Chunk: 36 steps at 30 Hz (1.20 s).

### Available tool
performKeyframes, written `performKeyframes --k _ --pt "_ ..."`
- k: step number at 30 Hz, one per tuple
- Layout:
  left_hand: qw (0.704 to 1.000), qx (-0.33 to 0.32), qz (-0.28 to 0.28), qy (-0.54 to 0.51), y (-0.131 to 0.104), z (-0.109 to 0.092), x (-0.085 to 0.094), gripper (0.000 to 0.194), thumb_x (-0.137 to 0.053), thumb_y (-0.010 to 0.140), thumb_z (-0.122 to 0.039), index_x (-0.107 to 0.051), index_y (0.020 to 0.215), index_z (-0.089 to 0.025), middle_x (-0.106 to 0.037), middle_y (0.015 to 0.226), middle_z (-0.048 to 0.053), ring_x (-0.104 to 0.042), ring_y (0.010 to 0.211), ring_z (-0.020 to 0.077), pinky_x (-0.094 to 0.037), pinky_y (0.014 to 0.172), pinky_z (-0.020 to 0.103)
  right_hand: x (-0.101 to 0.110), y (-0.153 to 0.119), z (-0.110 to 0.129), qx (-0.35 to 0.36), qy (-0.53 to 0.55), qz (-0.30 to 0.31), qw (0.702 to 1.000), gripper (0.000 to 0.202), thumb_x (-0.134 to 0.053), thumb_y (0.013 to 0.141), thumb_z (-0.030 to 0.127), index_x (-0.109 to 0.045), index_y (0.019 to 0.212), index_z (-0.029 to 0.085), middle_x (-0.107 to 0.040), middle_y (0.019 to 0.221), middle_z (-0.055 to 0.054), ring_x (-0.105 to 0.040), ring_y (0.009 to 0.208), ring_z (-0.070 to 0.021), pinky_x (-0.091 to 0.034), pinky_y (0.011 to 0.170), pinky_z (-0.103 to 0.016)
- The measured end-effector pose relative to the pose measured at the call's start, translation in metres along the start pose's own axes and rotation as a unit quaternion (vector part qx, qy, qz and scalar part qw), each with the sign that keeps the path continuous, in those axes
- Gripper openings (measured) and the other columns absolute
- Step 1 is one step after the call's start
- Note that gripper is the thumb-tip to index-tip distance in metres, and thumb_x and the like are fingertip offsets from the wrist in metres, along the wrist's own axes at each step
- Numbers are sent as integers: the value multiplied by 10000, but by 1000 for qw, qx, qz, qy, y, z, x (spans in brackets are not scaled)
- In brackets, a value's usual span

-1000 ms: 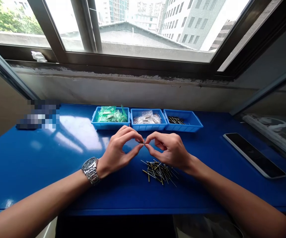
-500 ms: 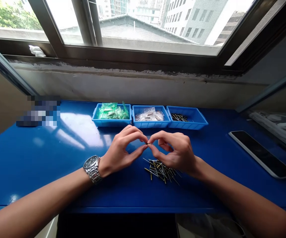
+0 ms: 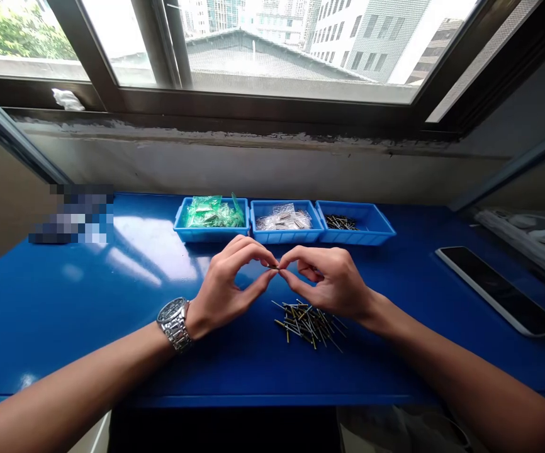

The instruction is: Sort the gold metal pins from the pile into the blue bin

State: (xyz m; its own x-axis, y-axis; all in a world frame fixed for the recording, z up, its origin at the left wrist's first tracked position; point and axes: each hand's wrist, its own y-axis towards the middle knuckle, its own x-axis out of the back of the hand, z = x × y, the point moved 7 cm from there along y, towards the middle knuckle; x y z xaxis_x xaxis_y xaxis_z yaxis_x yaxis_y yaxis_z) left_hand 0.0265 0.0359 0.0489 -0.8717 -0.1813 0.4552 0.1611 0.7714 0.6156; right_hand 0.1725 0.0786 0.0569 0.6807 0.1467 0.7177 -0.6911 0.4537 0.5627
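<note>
My left hand, with a metal-band watch on its wrist, pinches a small thin metal pin between thumb and forefinger. Fingertip to fingertip with it, my right hand is closed in a pinch at the pin's other end. Most of the pin is hidden by the fingers, so its full shape does not show. Below the right hand, on the blue table, lies a loose pile of thin metal pins, silvery and dark with some yellowish ends.
Three blue bins stand in a row at the back: one with green bags, one with clear bags, one with dark thin pins. A phone lies at the right. Behind rises a wall with a window.
Both hands have shifted slightly up and left, still meeting at the fingertips. More of the pin shows at the left fingertips. The pile looks unchanged.
</note>
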Motion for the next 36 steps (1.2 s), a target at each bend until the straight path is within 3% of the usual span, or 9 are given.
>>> performKeyframes --k 8,13,20,24,30,36 --pt "1000 8 24 -5 1 2 -3 20 -667 937 -177 -679 947 -164 -682 933 62 -613 882 187 -515 793 339 13 -2 17 43 -32 -92 994 38 -725 881 190 -707 895 161 -449 561 86 -400 465 -46 -362 489 -201" --pt "998 -1 61 -8 -1 -1 -9 38 -653 944 -194 -672 964 -168 -670 966 70 -610 900 192 -519 811 343 9 -3 24 67 -21 -87 994 30 -717 874 159 -700 897 151 -553 603 67 -417 470 -41 -381 500 -199" --pt "1000 -3 13 -4 1 0 -2 38 -676 925 -164 -679 963 -165 -675 952 64 -612 907 189 -524 796 333 15 -2 16 42 -32 -95 994 21 -714 874 181 -700 874 165 -448 562 86 -400 462 -46 -368 490 -204" --pt "1000 -7 -9 -3 1 -1 3 50 -689 916 -152 -669 960 -165 -683 932 56 -612 897 186 -528 794 333 9 -2 6 26 -8 -68 997 27 -707 885 190 -708 881 163 -392 557 90 -367 462 -47 -336 472 -205" --pt "1000 -13 2 -1 0 -4 1 70 -682 916 -147 -675 980 -174 -686 957 64 -616 914 199 -529 807 351 -7 -4 -1 15 27 -14 999 81 -673 907 210 -718 950 158 -436 578 82 -367 471 -54 -335 482 -211" --pt "1000 -5 -3 -4 2 -1 2 63 -674 918 -144 -671 973 -176 -686 950 64 -615 914 200 -524 811 354 1 -3 5 14 -4 -38 999 77 -663 918 213 -718 908 160 -473 557 72 -377 460 -60 -349 476 -215"
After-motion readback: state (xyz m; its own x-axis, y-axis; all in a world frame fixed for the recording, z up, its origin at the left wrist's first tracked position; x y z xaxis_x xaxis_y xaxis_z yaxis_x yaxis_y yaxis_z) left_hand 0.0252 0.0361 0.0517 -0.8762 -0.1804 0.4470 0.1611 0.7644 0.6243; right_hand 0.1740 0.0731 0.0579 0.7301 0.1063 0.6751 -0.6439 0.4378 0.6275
